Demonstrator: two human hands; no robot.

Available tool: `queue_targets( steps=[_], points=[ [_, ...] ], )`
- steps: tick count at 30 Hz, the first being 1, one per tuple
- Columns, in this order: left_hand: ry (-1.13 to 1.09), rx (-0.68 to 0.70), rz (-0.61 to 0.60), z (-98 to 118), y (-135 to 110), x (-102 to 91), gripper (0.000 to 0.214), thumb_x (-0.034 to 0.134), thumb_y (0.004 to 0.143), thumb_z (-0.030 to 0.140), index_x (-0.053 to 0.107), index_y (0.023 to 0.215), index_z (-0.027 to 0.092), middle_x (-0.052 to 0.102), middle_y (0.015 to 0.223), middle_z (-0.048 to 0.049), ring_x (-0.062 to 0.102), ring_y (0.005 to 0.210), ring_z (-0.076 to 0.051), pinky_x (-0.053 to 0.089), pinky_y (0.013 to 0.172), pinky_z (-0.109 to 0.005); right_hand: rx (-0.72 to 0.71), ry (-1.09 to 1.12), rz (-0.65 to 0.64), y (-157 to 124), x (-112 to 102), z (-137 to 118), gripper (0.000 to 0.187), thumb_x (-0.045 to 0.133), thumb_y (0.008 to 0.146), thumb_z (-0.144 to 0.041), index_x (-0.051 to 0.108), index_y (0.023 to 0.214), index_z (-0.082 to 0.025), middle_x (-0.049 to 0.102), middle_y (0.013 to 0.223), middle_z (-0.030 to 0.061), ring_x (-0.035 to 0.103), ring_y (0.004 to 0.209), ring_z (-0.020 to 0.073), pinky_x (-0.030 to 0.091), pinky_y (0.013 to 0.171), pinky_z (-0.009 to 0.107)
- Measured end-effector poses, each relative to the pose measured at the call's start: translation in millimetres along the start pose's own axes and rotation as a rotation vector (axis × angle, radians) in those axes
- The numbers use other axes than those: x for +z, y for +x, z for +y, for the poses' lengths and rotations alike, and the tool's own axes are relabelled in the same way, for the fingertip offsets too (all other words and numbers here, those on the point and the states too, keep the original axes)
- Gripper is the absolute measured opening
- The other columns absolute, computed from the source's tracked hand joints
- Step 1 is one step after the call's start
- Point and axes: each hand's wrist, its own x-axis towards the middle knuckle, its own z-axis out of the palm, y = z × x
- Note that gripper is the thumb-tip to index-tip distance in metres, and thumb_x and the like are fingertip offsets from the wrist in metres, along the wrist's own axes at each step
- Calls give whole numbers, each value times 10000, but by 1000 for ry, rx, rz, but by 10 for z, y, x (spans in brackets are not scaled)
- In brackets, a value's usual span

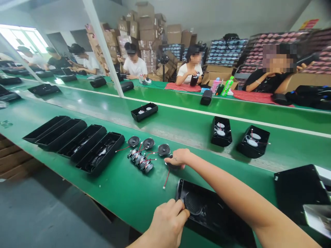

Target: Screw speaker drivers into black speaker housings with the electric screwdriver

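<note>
My left hand [169, 220] grips the near left end of a black speaker housing [214, 210], its open side up and a round mesh grille showing inside. Farther out, my right hand [179, 156] is closed around a small round speaker driver [173, 164], partly hidden under the fingers. From it a red wire with a white plug trails on the green table. Beside that hand lie more drivers: a single one [164, 149] face up, two others behind it to the left, and a row of several [141, 160] standing on edge.
Several open black housings [100, 153] stand side by side at left. Housings with drivers fitted sit on the green belt [181, 125]. A large black box [300, 186] is at right. People work across the belt, with stacked cartons behind them.
</note>
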Motion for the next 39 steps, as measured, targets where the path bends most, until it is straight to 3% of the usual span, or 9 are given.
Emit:
queue_targets(
  steps=[3, 6, 8, 11, 16, 20, 24, 31, 39],
  points=[
    [-8, -3, -91, 29, 91, -287, 339, 763, 847, 191, 669, 1164, 265, 788, 1131, -5, 740, 777, -189, 583, 558, -313, 34, 164, -128, 42, -11, 102, 402, 692, 1064, -508, 707, 1260, -158, 736, 1197, 94, 737, 1019, 234, 654, 909, 443],
    [8, -32, -192, -67, 300, -689, 372, 699, 964, 248, 653, 1330, 290, 742, 1399, -17, 782, 1072, -197, 674, 824, -312, 12, 380, -192, 8, -24, 286, 373, 704, 1063, -475, 703, 1256, -156, 732, 1178, 89, 735, 984, 221, 660, 862, 413],
    [98, -103, -275, -255, 540, -907, 315, 625, 1049, 266, 662, 1361, 294, 736, 1419, -26, 743, 1228, -212, 646, 1025, -354, -40, 561, -202, -78, -40, 482, 368, 694, 1071, -460, 692, 1291, -165, 725, 1204, 94, 731, 983, 216, 662, 852, 405],
    [231, -241, -315, -677, 1005, -1004, 361, 559, 1111, 280, 637, 1452, 192, 693, 1462, -149, 678, 1333, -323, 599, 1105, -528, -143, 854, -153, -287, -51, 881, 427, 670, 1084, -461, 641, 1409, -185, 711, 1268, 109, 733, 1003, 224, 670, 858, 418],
    [364, -366, -511, -1265, 1687, -617, 448, 744, 1046, 408, 654, 1427, 191, 650, 1479, -128, 655, 1334, -319, 555, 1130, -587, -235, 1220, 148, -701, 177, 1600, 466, 673, 1081, -448, 608, 1464, -191, 682, 1373, 129, 723, 1143, 268, 656, 967, 486],
    [353, -401, -671, -1426, 1928, -225, 420, 733, 1056, 417, 664, 1400, 186, 672, 1431, -119, 694, 1248, -290, 605, 1060, -535, -172, 1321, 486, -993, 649, 2051, 395, 695, 1068, -436, 658, 1358, -170, 698, 1308, 115, 716, 1143, 266, 644, 977, 485],
    [275, -393, -702, -1494, 2020, -95, 406, 732, 1057, 414, 668, 1386, 184, 682, 1405, -116, 706, 1216, -279, 621, 1029, -514, -26, 1234, 771, -1203, 1137, 2379, 358, 737, 1043, -400, 676, 1308, -167, 702, 1282, 104, 712, 1123, 259, 638, 973, 479],
    [-95, -254, -431, -1363, 2160, -117, 369, 743, 1049, 384, 677, 1351, 184, 684, 1384, -108, 700, 1207, -271, 619, 1029, -503, 247, 840, 1050, -1241, 1608, 2559, 344, 776, 1011, -424, 707, 1226, -163, 711, 1261, 98, 694, 1162, 275, 595, 1043, 524],
    [-400, -363, -89, -1087, 1479, 574, 434, 687, 1086, 402, 605, 1457, 193, 671, 1381, -115, 723, 1130, -250, 656, 935, -448, 332, 475, 1042, -1333, 1751, 2536, 442, 731, 1023, -503, 677, 1318, -178, 687, 1326, 121, 668, 1209, 299, 571, 1064, 550]
  ],
)
